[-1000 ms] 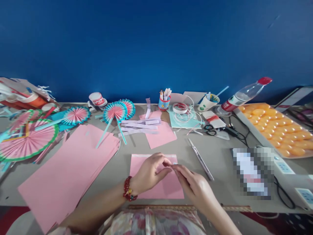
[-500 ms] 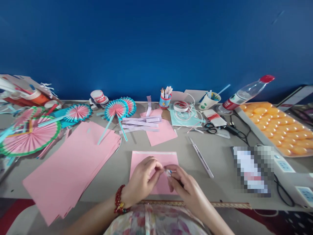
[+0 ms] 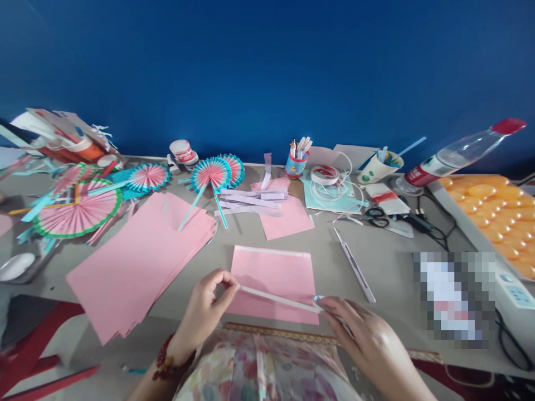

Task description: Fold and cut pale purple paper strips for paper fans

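Note:
A narrow white strip of tape (image 3: 278, 299) is stretched between my two hands, over the near part of a pink sheet (image 3: 271, 273). My left hand (image 3: 211, 303) pinches its left end between thumb and fingertips. The right end runs into my right hand (image 3: 359, 328), whose fingers are closed round a small roll of tape (image 3: 316, 300), mostly hidden by them. Along the sheet's far edge lies another white strip (image 3: 271, 251). To the right of the sheet rests a slim white cutter (image 3: 355, 266).
A stack of pink sheets (image 3: 142, 262) lies at the left, with folded paper fans (image 3: 211, 175) behind it. Purple strips (image 3: 253, 201), a pen cup (image 3: 297, 161) and black scissors (image 3: 378, 217) stand or lie farther back. A bottle (image 3: 453, 156) leans in view at the right.
My hands have moved apart, left and right, and a length of tape now spans between them. The view has shifted, so the table items appear displaced.

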